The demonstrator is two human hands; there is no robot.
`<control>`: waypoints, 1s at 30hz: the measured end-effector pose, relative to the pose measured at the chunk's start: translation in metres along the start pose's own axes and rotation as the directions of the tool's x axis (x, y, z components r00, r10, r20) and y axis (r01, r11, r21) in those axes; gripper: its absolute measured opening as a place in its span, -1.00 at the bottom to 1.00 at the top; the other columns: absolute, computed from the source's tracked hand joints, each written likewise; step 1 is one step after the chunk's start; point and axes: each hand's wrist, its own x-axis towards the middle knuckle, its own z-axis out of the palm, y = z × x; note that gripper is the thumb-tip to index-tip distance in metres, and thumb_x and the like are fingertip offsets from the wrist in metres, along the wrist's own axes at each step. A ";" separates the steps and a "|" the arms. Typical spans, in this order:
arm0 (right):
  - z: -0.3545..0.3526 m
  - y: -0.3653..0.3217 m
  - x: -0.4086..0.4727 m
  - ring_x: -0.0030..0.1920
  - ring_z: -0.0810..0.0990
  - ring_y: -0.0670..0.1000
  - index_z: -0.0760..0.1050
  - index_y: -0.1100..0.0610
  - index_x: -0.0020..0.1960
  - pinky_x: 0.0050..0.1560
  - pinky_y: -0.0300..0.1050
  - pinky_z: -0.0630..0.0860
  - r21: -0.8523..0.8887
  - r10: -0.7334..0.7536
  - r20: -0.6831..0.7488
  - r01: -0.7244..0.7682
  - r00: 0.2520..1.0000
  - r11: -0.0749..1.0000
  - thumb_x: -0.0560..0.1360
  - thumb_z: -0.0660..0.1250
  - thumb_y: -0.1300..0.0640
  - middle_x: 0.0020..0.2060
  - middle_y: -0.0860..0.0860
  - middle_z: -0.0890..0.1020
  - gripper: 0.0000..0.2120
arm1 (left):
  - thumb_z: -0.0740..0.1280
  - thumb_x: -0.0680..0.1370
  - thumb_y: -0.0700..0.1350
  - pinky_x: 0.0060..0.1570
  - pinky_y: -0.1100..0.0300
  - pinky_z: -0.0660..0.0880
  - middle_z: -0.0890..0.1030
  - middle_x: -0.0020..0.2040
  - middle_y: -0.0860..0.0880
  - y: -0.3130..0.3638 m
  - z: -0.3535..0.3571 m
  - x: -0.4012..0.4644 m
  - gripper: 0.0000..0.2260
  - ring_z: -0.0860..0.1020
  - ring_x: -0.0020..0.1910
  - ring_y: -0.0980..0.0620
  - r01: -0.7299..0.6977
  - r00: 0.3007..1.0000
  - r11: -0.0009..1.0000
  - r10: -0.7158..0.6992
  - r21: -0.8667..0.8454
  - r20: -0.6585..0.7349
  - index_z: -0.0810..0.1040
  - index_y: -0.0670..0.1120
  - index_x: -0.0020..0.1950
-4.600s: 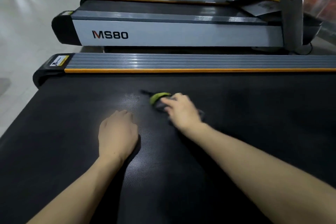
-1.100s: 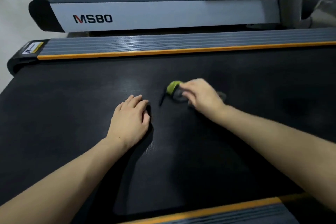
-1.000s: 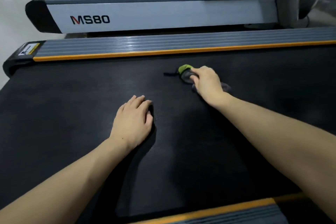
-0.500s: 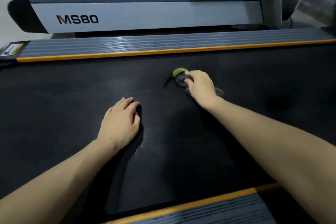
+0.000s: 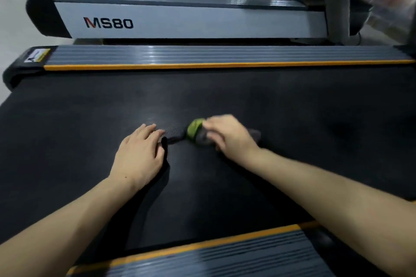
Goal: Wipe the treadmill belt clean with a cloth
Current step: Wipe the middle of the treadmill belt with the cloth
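The black treadmill belt (image 5: 292, 119) fills the middle of the head view. A small grey cloth with a green end (image 5: 195, 134) lies on the belt, bunched up. My right hand (image 5: 229, 136) is on top of it, fingers curled round it, blurred by motion. My left hand (image 5: 140, 157) rests flat on the belt just left of the cloth, fingers straight and together, holding nothing.
Grey ribbed side rails with orange edging run along the belt's far side (image 5: 202, 57) and near side (image 5: 213, 258). Beyond stands a second treadmill marked MS80 (image 5: 108, 23), with a grey upright post (image 5: 335, 0) at the right. Pale floor lies at the left.
My right hand has dragged the cloth back toward me and to the left, close to my left hand. My left hand has stayed flat on the belt.
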 end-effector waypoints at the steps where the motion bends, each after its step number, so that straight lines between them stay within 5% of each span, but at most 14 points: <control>1: 0.007 0.007 0.025 0.11 0.56 0.16 0.62 0.22 0.17 0.21 0.01 0.47 -0.037 0.112 -0.045 -0.114 0.993 0.993 0.52 0.40 0.18 0.09 0.13 0.64 -0.76 | 0.15 0.63 -0.05 0.51 -0.03 0.24 0.40 0.51 -0.02 -0.003 -0.002 -0.005 -0.61 0.24 0.57 -0.05 0.000 1.000 1.000 0.000 0.005 0.005 0.47 -0.01 0.45; 3: 0.018 0.010 0.059 0.16 0.51 0.16 0.59 0.14 0.22 0.22 0.01 0.44 -0.029 0.392 -0.088 -0.396 0.916 0.918 0.57 0.34 0.11 0.13 0.08 0.58 -0.74 | 0.13 0.64 -0.04 0.51 -0.02 0.22 0.39 0.52 -0.01 -0.011 -0.003 -0.017 -0.61 0.22 0.57 -0.04 0.006 1.000 1.000 -0.006 0.015 0.011 0.46 0.01 0.46; 5: 0.024 0.002 0.066 0.17 0.49 0.13 0.57 0.10 0.27 0.21 -0.03 0.41 -0.055 0.464 -0.109 -0.472 0.879 0.880 0.59 0.31 0.07 0.11 0.05 0.55 -0.72 | 0.12 0.64 -0.03 0.51 -0.01 0.23 0.39 0.52 0.00 -0.021 -0.006 -0.022 -0.61 0.23 0.57 -0.04 0.010 1.000 1.000 -0.010 0.015 0.007 0.46 0.02 0.45; 10: 0.014 -0.071 -0.020 0.01 0.55 0.06 0.62 0.10 0.19 0.12 -0.11 0.50 0.059 0.101 -0.008 -0.101 0.995 0.993 0.52 0.42 0.11 0.02 0.02 0.62 -0.75 | 0.12 0.64 -0.02 0.50 -0.02 0.24 0.40 0.52 -0.02 -0.044 -0.015 -0.022 -0.60 0.24 0.57 -0.05 0.035 0.999 0.999 -0.035 0.041 0.004 0.46 0.01 0.46; 15: 0.022 -0.071 -0.008 0.00 0.55 0.09 0.59 0.19 0.20 0.12 -0.09 0.46 0.072 -0.117 0.083 0.111 0.990 0.991 0.56 0.37 0.11 0.03 0.08 0.61 -0.74 | 0.09 0.62 0.00 0.50 0.00 0.23 0.38 0.53 0.00 -0.055 -0.012 -0.030 -0.58 0.22 0.57 -0.04 0.052 0.998 0.998 -0.053 0.042 0.023 0.44 0.04 0.47; 17: 0.043 -0.053 0.041 0.01 0.55 0.17 0.59 0.20 0.18 0.12 -0.02 0.43 -0.034 -0.063 0.062 0.066 0.996 0.997 0.56 0.35 0.12 0.02 0.12 0.61 -0.75 | 0.09 0.62 0.00 0.51 0.02 0.19 0.36 0.54 0.01 -0.056 -0.010 -0.031 -0.60 0.20 0.58 -0.04 0.044 0.998 0.998 -0.046 0.039 0.033 0.44 0.06 0.45; 20: 0.073 -0.052 0.102 0.07 0.49 0.20 0.54 0.15 0.24 0.14 -0.04 0.36 -0.116 0.273 -0.052 -0.277 0.961 0.954 0.60 0.28 0.09 0.08 0.13 0.54 -0.74 | 0.08 0.65 0.00 0.50 0.02 0.16 0.36 0.53 0.00 -0.057 -0.016 -0.031 -0.63 0.18 0.59 -0.04 0.065 0.998 0.998 -0.065 0.027 0.001 0.47 0.06 0.41; 22: 0.079 -0.062 0.109 0.10 0.45 0.16 0.53 0.12 0.27 0.17 -0.01 0.40 -0.139 0.320 -0.076 -0.328 0.944 0.935 0.62 0.25 0.06 0.09 0.10 0.52 -0.73 | 0.06 0.66 0.02 0.50 0.00 0.16 0.37 0.53 0.00 -0.064 -0.021 -0.028 -0.63 0.19 0.58 -0.05 0.085 0.996 0.996 -0.084 0.037 -0.012 0.47 0.06 0.42; 30: 0.046 -0.114 0.004 -0.06 0.48 0.02 0.59 0.12 0.22 0.06 -0.22 0.43 0.140 -0.129 0.076 0.118 0.989 0.983 0.55 0.39 0.14 0.01 0.00 0.58 -0.75 | 0.09 0.65 0.02 0.46 -0.03 0.25 0.46 0.45 0.02 -0.090 -0.025 -0.014 -0.63 0.30 0.52 -0.06 0.121 0.992 0.992 -0.120 0.032 -0.043 0.51 0.06 0.39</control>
